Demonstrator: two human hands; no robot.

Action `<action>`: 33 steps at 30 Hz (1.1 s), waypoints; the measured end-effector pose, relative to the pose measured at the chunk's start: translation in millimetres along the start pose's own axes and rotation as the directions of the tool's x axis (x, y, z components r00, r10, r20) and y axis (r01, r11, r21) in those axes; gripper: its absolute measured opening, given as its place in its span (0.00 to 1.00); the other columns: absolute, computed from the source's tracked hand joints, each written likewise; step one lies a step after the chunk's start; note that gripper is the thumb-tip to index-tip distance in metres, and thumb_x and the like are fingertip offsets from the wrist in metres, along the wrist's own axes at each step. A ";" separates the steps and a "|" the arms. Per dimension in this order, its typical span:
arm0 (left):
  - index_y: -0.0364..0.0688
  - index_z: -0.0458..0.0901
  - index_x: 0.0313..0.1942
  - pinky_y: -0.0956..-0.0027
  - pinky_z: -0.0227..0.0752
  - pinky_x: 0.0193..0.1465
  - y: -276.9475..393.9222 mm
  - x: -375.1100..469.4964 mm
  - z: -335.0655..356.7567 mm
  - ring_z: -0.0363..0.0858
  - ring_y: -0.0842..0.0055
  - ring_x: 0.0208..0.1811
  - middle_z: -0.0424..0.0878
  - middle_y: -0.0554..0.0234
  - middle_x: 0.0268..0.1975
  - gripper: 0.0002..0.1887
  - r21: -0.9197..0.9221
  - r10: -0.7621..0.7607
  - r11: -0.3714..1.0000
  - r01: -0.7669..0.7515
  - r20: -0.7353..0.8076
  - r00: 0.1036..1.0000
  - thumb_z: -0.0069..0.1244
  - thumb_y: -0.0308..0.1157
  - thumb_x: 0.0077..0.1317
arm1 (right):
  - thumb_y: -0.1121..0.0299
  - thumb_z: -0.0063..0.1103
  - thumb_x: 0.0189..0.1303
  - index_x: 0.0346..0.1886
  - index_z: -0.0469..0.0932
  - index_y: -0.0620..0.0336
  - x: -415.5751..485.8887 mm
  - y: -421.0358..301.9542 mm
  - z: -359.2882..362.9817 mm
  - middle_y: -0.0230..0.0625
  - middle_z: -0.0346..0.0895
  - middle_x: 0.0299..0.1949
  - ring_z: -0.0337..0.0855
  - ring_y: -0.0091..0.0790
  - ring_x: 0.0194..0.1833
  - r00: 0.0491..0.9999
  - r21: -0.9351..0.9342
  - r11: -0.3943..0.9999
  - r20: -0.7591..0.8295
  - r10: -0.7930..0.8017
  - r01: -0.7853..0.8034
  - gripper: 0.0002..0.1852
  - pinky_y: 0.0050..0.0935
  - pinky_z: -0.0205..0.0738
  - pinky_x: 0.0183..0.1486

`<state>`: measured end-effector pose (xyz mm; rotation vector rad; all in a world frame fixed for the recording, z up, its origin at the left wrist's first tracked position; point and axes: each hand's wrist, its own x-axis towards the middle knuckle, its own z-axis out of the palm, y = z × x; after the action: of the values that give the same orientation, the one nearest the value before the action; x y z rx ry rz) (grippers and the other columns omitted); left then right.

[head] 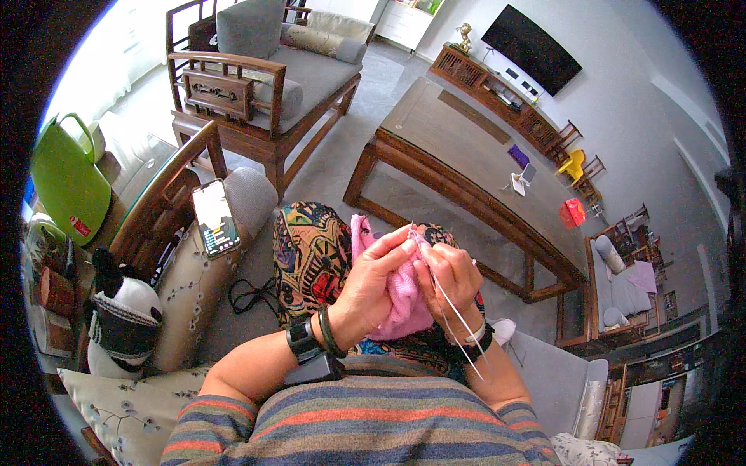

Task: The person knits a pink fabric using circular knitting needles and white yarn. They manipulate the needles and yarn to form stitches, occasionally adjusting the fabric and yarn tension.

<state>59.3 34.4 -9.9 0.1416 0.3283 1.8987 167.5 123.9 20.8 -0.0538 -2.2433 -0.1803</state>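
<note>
Over my lap, my left hand (pixel 373 285) and my right hand (pixel 451 276) hold a piece of pink knitting (pixel 408 297) between them. Their fingertips nearly meet at its upper edge, around the tip of a knitting needle. A looped white cable (pixel 460 317), apparently of a circular knitting needle, hangs from my right hand across the wrist. Part of the pink fabric stands up beyond my left hand, and the rest drapes below my palms. My fingers hide most of the needles and the stitches being worked.
A smartphone (pixel 215 218) with a lit screen rests on the bolster at left. Nearby sit a black-and-white plush toy (pixel 125 329) and a green plastic container (pixel 70 180). A black cord (pixel 253 297) lies beside my patterned trousers. Ahead stands a long wooden table (pixel 454 134) with a glass top.
</note>
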 end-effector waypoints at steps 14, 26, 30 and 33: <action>0.36 0.80 0.49 0.74 0.76 0.52 -1.6 -3.3 -6.0 0.81 0.79 0.47 0.83 0.61 0.47 0.11 0.203 -0.030 0.979 0.020 0.046 0.998 0.53 0.24 0.66 | 0.68 0.70 0.53 0.38 0.77 0.61 7.1 3.8 -8.8 0.42 0.78 0.36 0.81 0.43 0.35 0.991 0.207 0.970 -0.010 0.134 -0.129 0.13 0.35 0.77 0.38; 0.34 0.82 0.46 0.74 0.77 0.47 9.9 -10.0 1.8 0.81 0.79 0.42 0.84 0.61 0.42 0.10 0.470 -0.107 0.881 0.048 0.100 0.989 0.54 0.25 0.65 | 0.35 0.65 0.47 0.53 0.72 0.62 19.7 18.8 -31.1 0.48 0.73 0.49 0.76 0.51 0.50 0.928 0.218 0.953 0.353 0.122 -0.209 0.41 0.42 0.71 0.53; 0.34 0.82 0.45 0.75 0.77 0.47 10.8 -11.2 1.7 0.81 0.79 0.42 0.84 0.61 0.42 0.09 0.437 -0.129 0.898 0.059 0.134 0.983 0.54 0.25 0.66 | 0.37 0.67 0.46 0.54 0.74 0.62 18.3 18.5 -30.5 0.47 0.71 0.50 0.75 0.48 0.50 0.952 0.263 0.947 0.287 0.107 -0.186 0.41 0.42 0.70 0.55; 0.34 0.81 0.47 0.75 0.77 0.46 11.7 -9.3 1.8 0.81 0.80 0.42 0.84 0.62 0.43 0.10 0.377 -0.060 0.926 0.028 0.074 0.995 0.54 0.25 0.66 | 0.47 0.67 0.52 0.50 0.79 0.61 11.2 8.6 -35.1 0.42 0.73 0.44 0.75 0.43 0.44 0.986 0.076 0.990 0.130 0.106 -0.117 0.30 0.39 0.68 0.48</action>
<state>52.4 22.3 -4.2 0.4661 0.6318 1.7616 188.3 126.9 52.2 -0.1491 -2.3639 -0.0231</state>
